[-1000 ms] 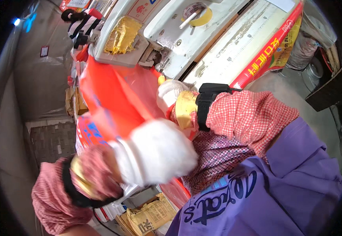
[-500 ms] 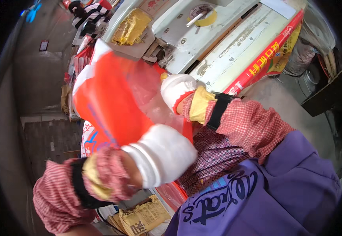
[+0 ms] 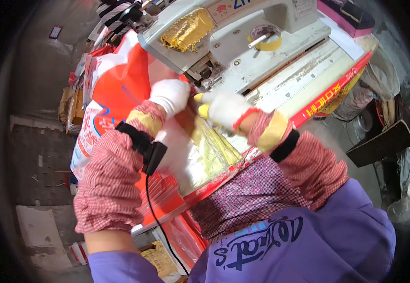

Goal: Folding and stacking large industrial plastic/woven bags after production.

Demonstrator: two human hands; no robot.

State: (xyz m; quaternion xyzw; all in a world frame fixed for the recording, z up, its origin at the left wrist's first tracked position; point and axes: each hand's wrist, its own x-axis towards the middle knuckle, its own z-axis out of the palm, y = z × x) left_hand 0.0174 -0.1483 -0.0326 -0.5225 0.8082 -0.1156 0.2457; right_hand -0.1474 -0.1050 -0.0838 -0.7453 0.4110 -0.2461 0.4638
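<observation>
A white, ruler-marked worktop (image 3: 304, 82) lies at two o'clock, beside a pale sewing machine (image 3: 238, 49) at twelve; dark flooring (image 3: 37, 160) spreads at nine; a roll of yellow tape (image 3: 274, 45) with a white stick across it rests on the machine's bed at one. Red-and-white plastic sacking (image 3: 124, 89) fills ten o'clock; yellowish sheeting (image 3: 212, 146) lies centrally. The white-gloved left hand (image 3: 170, 96), at eleven, is curled near the needle area – I cannot tell its grasp; the right hand (image 3: 223, 110), at one, has bent, yellow-tipped fingers – its grip is unclear too.

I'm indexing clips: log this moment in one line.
left hand: at red-white plastic; right hand: near sewing machine; tape roll: on sewing machine
</observation>
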